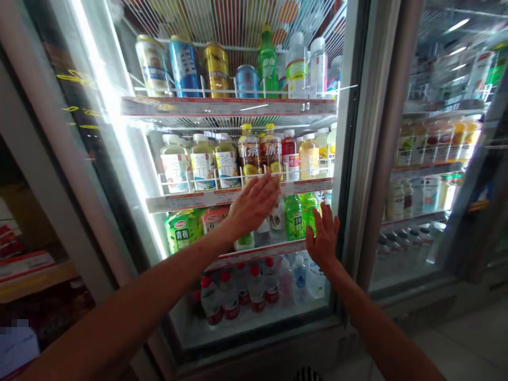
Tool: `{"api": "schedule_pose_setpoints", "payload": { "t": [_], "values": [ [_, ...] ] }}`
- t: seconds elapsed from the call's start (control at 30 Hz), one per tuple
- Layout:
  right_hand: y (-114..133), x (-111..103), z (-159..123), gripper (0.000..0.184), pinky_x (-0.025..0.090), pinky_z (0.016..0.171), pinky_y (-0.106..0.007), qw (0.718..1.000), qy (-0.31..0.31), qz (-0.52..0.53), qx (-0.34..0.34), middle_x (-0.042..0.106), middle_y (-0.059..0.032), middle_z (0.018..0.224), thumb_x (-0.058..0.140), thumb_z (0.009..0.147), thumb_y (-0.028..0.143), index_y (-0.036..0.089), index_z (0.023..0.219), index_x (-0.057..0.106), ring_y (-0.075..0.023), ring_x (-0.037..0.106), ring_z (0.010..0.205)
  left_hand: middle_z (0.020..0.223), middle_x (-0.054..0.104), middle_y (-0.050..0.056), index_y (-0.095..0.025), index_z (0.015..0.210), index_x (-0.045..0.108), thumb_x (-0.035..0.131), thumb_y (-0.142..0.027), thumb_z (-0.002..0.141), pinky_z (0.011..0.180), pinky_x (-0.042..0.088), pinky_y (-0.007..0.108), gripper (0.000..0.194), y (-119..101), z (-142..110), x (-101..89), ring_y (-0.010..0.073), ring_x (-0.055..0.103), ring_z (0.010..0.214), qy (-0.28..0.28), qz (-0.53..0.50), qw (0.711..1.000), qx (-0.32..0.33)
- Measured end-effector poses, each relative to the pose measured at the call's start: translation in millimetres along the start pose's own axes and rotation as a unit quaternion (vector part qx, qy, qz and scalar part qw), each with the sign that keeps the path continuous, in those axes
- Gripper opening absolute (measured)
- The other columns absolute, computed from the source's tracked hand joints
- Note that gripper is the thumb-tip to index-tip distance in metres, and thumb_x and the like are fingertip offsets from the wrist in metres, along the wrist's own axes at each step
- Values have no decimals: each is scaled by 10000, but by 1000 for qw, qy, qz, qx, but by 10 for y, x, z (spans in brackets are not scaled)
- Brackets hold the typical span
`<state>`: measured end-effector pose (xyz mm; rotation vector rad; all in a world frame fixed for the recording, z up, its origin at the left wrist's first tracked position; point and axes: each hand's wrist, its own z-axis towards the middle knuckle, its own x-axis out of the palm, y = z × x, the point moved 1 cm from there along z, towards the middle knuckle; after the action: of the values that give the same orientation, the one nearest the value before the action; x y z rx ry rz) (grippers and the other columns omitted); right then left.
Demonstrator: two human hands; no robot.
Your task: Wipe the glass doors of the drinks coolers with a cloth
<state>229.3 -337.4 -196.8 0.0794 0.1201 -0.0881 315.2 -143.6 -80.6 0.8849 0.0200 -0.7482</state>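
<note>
My left hand (257,201) reaches up in front of a lit drinks cooler, its fingers stretched out and nothing in it. Just beyond its fingertips are brown iced tea bottles (271,151) with yellow caps on the middle shelf. My right hand (323,238) is raised lower and to the right, palm toward the cooler, fingers apart and holding nothing. Closest to it are green drink bottles (294,217) on the shelf below. Whether either hand touches anything, I cannot tell. My left forearm and hand hide part of that lower shelf.
Cans, among them a gold can (217,69), stand with a green bottle (268,63) on the top shelf. Red-capped water bottles (256,288) line the cooler floor. A metal door frame (383,132) separates another stocked cooler (431,143) at right. Packaged goods (16,238) sit at left.
</note>
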Motion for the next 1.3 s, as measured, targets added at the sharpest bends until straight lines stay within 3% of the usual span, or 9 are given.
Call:
{"api": "schedule_pose_setpoints", "payload": {
  "t": [0.13, 0.33, 0.47, 0.53, 0.7, 0.83, 0.97, 1.13, 1.3],
  "values": [
    [-6, -11, -43, 561, 201, 1075, -500, 1000, 12, 4, -5, 310, -124, 1445, 411, 855, 223, 214, 1395, 259, -243, 248, 1351, 1378, 427, 13, -181, 1250, 451, 360, -218, 899, 1100, 259, 333, 365, -136, -25, 41, 158, 334, 1302, 57, -27, 979, 196],
    [-74, -59, -68, 557, 226, 1062, -495, 1000, -10, -4, 19, 331, -131, 1434, 407, 854, 218, 212, 1393, 266, -243, 265, 1345, 1433, 323, 103, -136, 1271, 428, 384, -226, 887, 1110, 200, 458, 397, 66, 293, 24, 258, 174, 1365, -21, -11, 998, -63],
    [-74, -91, -106, 554, 225, 1066, -494, 1000, 7, 1, 9, 335, -130, 1431, 400, 858, 212, 216, 1394, 259, -236, 258, 1348, 1397, 398, 37, -177, 1248, 452, 350, -217, 902, 1109, 236, 352, 363, -279, 121, 141, 174, 306, 1319, 38, -27, 984, 171],
    [-80, -100, -120, 552, 222, 1069, -499, 1000, 13, 3, 6, 330, -125, 1435, 389, 863, 214, 224, 1397, 249, -233, 248, 1352, 1395, 403, 11, -200, 1246, 454, 349, -223, 904, 1107, 242, 327, 358, -349, 72, 166, 155, 320, 1311, 57, -23, 974, 216],
    [-70, -129, -96, 551, 244, 1056, -522, 1000, -6, 14, 17, 346, -132, 1423, 394, 862, 204, 223, 1395, 254, -245, 262, 1346, 1423, 353, 64, -180, 1253, 445, 408, -250, 882, 1095, 238, 420, 380, -103, 249, 95, 238, 233, 1349, -26, 23, 999, -9],
    [138, -178, 7, 566, 267, 1059, -525, 996, -30, 82, -15, 326, -96, 1438, 378, 858, 154, 247, 1399, 243, -240, 271, 1343, 1413, 373, 50, -196, 1316, 364, 417, -280, 878, 1108, 214, 377, 449, -228, 175, 127, 189, 242, 1348, -12, -3, 998, 65],
    [567, -88, 207, 591, 312, 1064, -496, 978, -33, 187, -83, 261, -51, 1472, 340, 859, 130, 266, 1415, 195, -225, 246, 1354, 1431, 311, 151, -93, 1364, 279, 430, -473, 842, 1118, 143, 440, 663, -294, 14, 118, 261, 174, 1365, -14, -14, 998, -52],
    [1060, 231, 399, 488, 239, 1103, -493, 988, -29, 141, -55, 274, -61, 1468, 373, 881, 219, 226, 1367, 338, -231, 147, 1382, 1440, 287, 150, -117, 1414, 151, 478, -507, 801, 1118, 116, 444, 797, -48, -374, -75, 251, 147, 1371, 20, -38, 996, -83],
    [535, 289, 516, 439, 219, 1094, -514, 992, -53, 40, -107, 368, -40, 1419, 430, 875, 317, 284, 1313, 417, -234, 192, 1370, 1439, 285, 128, -186, 1424, 131, 513, -434, 813, 1119, 113, 449, 762, 110, -830, -187, 236, 186, 1360, -22, -13, 984, -178]
  ]
}}
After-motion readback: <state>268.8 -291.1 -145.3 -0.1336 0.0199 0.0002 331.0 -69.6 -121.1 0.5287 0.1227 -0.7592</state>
